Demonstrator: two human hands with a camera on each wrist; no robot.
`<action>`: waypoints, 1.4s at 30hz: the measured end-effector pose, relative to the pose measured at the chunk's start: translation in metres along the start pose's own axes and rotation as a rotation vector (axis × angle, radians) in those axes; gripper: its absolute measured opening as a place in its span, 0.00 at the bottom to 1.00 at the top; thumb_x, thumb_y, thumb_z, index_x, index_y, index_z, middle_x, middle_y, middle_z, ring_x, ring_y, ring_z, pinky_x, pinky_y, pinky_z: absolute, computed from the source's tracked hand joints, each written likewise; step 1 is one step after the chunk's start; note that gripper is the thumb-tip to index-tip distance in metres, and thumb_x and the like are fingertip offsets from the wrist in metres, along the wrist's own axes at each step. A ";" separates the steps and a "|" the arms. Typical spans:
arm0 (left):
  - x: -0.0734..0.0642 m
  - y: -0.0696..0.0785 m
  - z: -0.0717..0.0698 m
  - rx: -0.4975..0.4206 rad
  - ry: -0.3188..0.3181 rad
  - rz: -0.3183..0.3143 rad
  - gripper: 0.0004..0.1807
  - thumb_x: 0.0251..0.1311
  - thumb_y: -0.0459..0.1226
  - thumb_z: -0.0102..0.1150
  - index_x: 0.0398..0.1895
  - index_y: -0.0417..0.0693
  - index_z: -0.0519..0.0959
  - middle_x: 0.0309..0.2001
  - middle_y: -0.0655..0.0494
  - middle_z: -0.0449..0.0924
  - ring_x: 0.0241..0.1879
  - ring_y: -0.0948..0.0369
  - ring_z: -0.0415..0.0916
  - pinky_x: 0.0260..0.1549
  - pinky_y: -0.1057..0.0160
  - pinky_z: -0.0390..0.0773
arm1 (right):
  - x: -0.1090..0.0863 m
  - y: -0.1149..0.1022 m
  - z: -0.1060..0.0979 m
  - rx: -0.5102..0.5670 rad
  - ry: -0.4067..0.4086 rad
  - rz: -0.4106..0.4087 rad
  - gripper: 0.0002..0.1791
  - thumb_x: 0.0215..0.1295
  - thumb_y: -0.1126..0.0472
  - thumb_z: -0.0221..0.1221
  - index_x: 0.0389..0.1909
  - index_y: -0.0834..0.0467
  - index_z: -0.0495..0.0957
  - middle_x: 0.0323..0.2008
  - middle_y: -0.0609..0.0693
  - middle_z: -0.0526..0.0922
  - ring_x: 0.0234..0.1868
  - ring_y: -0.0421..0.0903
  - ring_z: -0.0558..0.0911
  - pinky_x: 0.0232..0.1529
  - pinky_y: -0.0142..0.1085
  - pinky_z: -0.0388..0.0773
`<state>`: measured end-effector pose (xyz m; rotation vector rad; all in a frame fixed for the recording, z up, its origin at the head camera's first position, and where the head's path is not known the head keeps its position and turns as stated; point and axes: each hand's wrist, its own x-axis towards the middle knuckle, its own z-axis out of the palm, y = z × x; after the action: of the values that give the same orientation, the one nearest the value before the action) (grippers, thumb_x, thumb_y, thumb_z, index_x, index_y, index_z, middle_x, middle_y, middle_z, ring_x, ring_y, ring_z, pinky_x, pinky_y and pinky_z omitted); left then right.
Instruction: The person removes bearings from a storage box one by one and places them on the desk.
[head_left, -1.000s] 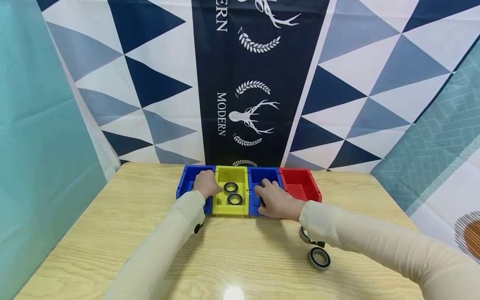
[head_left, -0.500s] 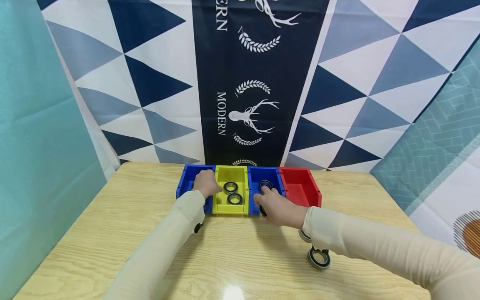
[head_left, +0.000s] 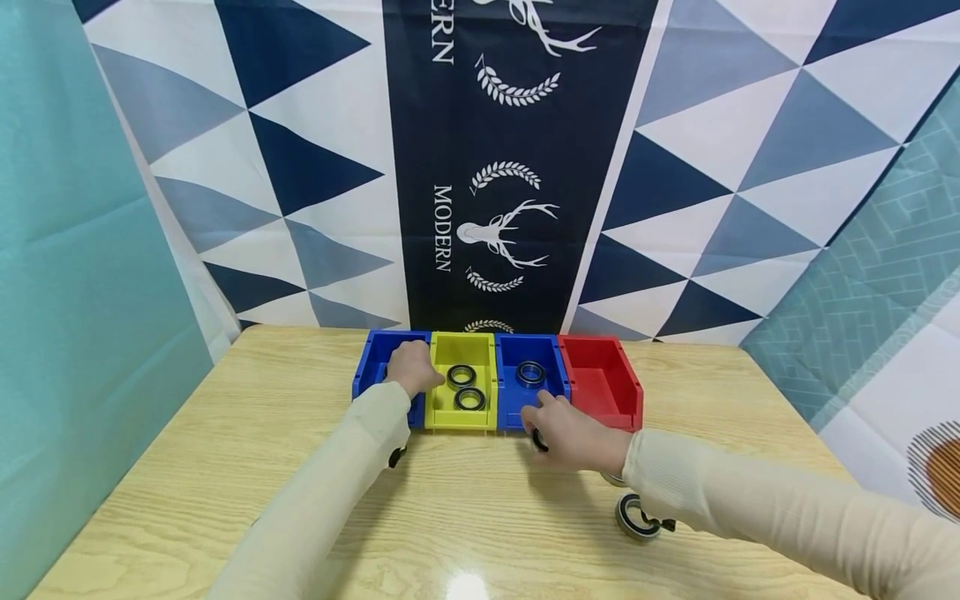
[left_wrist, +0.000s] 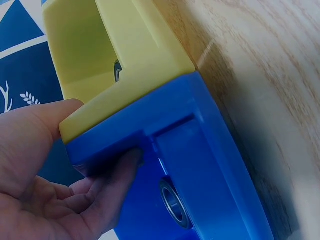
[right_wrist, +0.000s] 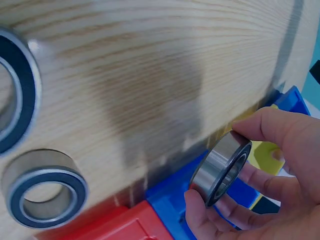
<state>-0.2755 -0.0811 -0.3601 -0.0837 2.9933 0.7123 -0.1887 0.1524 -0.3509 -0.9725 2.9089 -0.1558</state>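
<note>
My left hand (head_left: 411, 367) reaches over the leftmost blue storage bin. In the left wrist view it pinches the adjoining walls of the yellow bin (left_wrist: 125, 95) and blue bin (left_wrist: 150, 127), thumb on the yellow side, fingers inside the blue. A ball bearing (left_wrist: 186, 220) lies in that blue bin. My right hand (head_left: 572, 433) holds another ball bearing (right_wrist: 215, 165) between thumb and fingers, just in front of the right blue bin (head_left: 512, 419). One bearing (head_left: 521, 375) lies inside that bin. Two more bearings (head_left: 458, 402) sit in the yellow bin.
A red bin (head_left: 637, 404) closes the row on the right. Two bearings lie on the wooden table (head_left: 480, 517) near my right forearm; the nearer one (head_left: 624, 518) is partly behind a black strap, the other is mostly hidden. A patterned cloth (head_left: 330, 150) hangs behind.
My right hand has drawn back from the right blue bin, toward me and rightward, with a bearing in its grip. The bearing left inside has come into view. My left hand stays put.
</note>
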 end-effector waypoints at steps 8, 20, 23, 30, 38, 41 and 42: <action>-0.003 0.001 -0.002 -0.001 -0.005 0.014 0.13 0.52 0.41 0.69 0.32 0.40 0.78 0.22 0.55 0.70 0.27 0.58 0.73 0.28 0.65 0.73 | -0.004 0.002 0.010 -0.019 0.001 -0.013 0.17 0.45 0.61 0.73 0.34 0.57 0.76 0.32 0.53 0.76 0.32 0.46 0.74 0.32 0.36 0.75; -0.003 0.002 -0.001 0.006 -0.010 0.002 0.14 0.53 0.41 0.69 0.34 0.40 0.79 0.23 0.54 0.72 0.28 0.57 0.73 0.31 0.64 0.75 | -0.001 -0.008 0.021 0.064 -0.087 0.018 0.19 0.42 0.63 0.74 0.31 0.56 0.74 0.33 0.52 0.74 0.35 0.45 0.71 0.34 0.34 0.73; -0.002 0.001 0.000 0.003 -0.010 -0.002 0.14 0.53 0.41 0.69 0.33 0.40 0.79 0.23 0.54 0.72 0.27 0.57 0.74 0.31 0.64 0.75 | 0.002 -0.012 0.022 0.072 -0.125 0.058 0.20 0.40 0.62 0.76 0.31 0.54 0.74 0.35 0.52 0.74 0.37 0.46 0.72 0.36 0.37 0.77; -0.001 0.001 0.001 -0.001 -0.004 0.001 0.14 0.53 0.41 0.68 0.35 0.39 0.79 0.26 0.53 0.75 0.28 0.57 0.75 0.33 0.63 0.77 | 0.002 -0.013 0.025 0.067 -0.133 0.065 0.21 0.40 0.63 0.76 0.30 0.54 0.72 0.35 0.53 0.74 0.36 0.47 0.73 0.36 0.38 0.78; -0.002 0.001 0.001 -0.013 -0.004 0.002 0.15 0.53 0.41 0.68 0.37 0.39 0.79 0.27 0.52 0.77 0.29 0.57 0.75 0.35 0.63 0.78 | 0.001 -0.009 0.029 0.074 -0.139 0.055 0.21 0.40 0.63 0.75 0.31 0.55 0.73 0.34 0.52 0.73 0.35 0.45 0.73 0.37 0.37 0.76; -0.002 0.000 0.001 -0.011 0.005 0.002 0.15 0.53 0.41 0.69 0.36 0.39 0.79 0.27 0.52 0.77 0.29 0.57 0.75 0.35 0.62 0.78 | 0.002 -0.006 0.029 0.093 -0.142 0.032 0.20 0.41 0.63 0.75 0.33 0.55 0.73 0.34 0.51 0.73 0.34 0.44 0.72 0.35 0.35 0.75; -0.001 0.000 0.002 -0.012 0.006 0.002 0.15 0.53 0.41 0.69 0.36 0.39 0.79 0.27 0.52 0.77 0.29 0.57 0.75 0.35 0.62 0.78 | 0.002 -0.005 0.029 0.097 -0.142 0.022 0.20 0.41 0.63 0.75 0.33 0.55 0.73 0.34 0.51 0.73 0.33 0.43 0.72 0.34 0.33 0.75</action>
<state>-0.2740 -0.0801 -0.3612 -0.0830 2.9952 0.7309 -0.1843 0.1454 -0.3787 -0.8971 2.7541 -0.2151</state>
